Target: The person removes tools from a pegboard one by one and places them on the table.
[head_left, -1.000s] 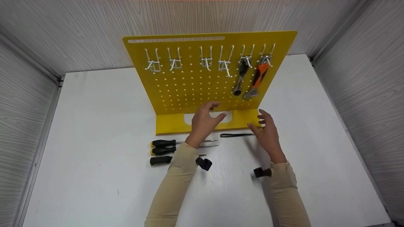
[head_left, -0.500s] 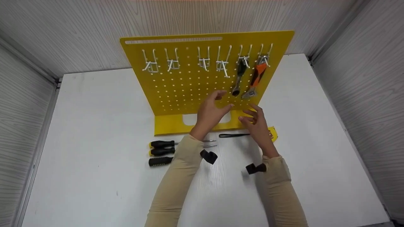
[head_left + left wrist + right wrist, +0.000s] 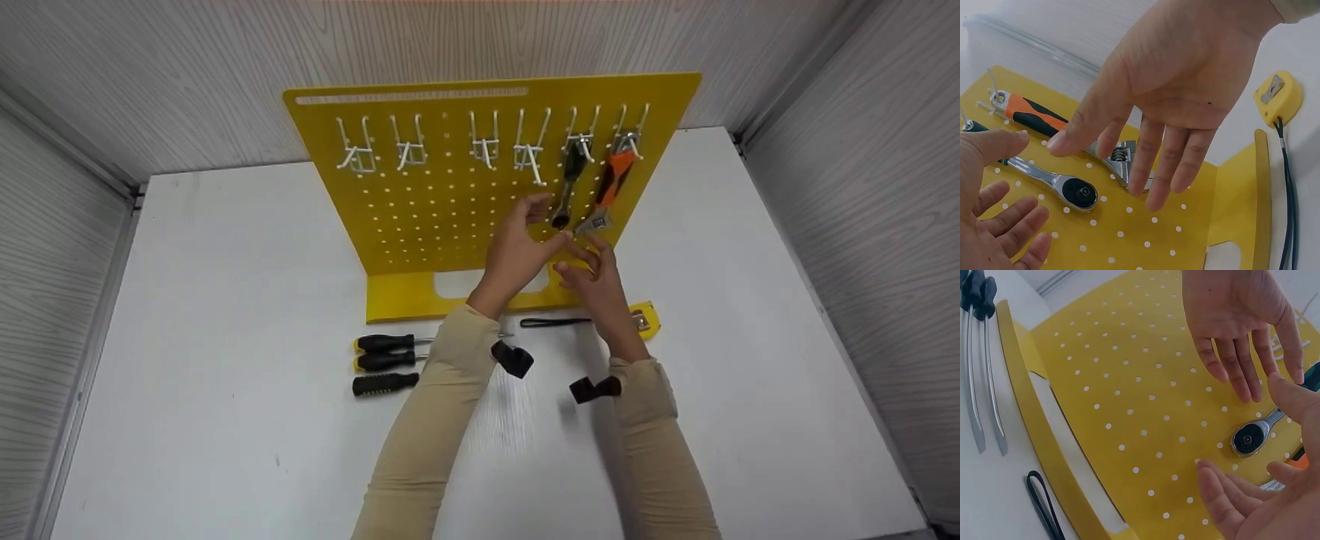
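My left hand [image 3: 516, 251] is in front of the yellow pegboard [image 3: 450, 217], fingers loosely bent and holding nothing. Just beside its fingertips hangs a ratchet wrench [image 3: 568, 184] from a white hook, head down. My right hand [image 3: 598, 289] is lower and to the right, also holding nothing, its fingers close under an adjustable wrench [image 3: 613, 180] with an orange and black handle. Both palms show in the wrist views: the right hand [image 3: 1185, 73] from the left wrist, the left hand [image 3: 1235, 320] from the right. Whether any fingertip touches a tool, I cannot tell.
Several white hooks [image 3: 484, 146] line the board's upper part. Screwdrivers with black handles [image 3: 384, 343] lie on the white table at left, their shafts partly behind my left arm. A yellow tape measure [image 3: 645, 320] with a dark strap [image 3: 555, 322] lies before the board's base.
Both hands have moved up toward the hanging wrenches, the left shifting right and the right shifting left, so they are closer together. The tape measure has come into sight beside my right wrist.
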`<state>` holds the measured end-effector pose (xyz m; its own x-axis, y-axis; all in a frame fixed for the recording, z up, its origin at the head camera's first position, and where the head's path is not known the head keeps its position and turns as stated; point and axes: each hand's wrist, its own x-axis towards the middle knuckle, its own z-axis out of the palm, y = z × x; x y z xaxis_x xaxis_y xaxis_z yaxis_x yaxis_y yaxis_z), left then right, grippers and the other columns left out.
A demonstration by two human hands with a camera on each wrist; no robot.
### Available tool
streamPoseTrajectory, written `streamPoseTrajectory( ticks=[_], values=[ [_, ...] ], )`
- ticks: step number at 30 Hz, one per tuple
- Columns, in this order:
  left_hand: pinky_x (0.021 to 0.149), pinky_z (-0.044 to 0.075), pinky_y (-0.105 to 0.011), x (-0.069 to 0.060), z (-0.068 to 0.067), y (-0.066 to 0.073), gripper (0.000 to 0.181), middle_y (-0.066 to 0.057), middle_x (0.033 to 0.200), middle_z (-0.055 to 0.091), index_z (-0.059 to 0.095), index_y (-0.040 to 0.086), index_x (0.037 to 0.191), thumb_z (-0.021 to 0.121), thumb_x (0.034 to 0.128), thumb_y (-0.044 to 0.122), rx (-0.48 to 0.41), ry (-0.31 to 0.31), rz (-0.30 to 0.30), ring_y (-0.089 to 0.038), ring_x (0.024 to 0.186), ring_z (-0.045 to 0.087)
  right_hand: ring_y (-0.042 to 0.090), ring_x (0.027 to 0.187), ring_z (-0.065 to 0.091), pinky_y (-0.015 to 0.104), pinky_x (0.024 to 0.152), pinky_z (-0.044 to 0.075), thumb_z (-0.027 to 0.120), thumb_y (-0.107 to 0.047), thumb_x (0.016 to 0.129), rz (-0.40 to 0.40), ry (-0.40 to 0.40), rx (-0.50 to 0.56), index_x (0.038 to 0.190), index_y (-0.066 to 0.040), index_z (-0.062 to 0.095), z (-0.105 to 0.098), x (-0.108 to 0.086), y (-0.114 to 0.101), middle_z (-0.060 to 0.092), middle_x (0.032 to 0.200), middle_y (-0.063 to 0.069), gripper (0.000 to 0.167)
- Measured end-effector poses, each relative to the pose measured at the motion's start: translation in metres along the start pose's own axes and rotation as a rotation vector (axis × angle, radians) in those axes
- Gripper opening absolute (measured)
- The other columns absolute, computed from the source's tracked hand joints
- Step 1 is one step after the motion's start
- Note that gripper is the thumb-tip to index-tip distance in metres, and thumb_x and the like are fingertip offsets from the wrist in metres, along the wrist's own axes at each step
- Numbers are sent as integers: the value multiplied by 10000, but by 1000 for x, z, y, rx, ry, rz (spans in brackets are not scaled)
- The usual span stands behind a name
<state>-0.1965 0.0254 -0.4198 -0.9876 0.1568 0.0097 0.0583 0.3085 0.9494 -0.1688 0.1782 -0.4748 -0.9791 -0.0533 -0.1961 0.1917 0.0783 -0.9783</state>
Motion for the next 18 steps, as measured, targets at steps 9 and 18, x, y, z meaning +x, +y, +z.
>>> streamPoseTrajectory(
  ticks=[9,18],
  values=[
    [1096,385,-355,11,0,1,585,-70,1380,510,428,96,1400,691,892,220,-60,-54,50,-205,1274,493,249,1241,543,274,933,517,613,-210,941,-45,-60,40,1525,-211,121,7,8,-6,334,1535,75,764],
    [1106,381,-334,17,0,-1,567,-45,1421,473,400,99,1404,662,910,193,-167,-96,14,-177,1292,465,219,1266,532,275,960,505,634,-270,929,-23,-56,78,1549,-264,87,7,11,-13,274,1575,28,827]
  ],
)
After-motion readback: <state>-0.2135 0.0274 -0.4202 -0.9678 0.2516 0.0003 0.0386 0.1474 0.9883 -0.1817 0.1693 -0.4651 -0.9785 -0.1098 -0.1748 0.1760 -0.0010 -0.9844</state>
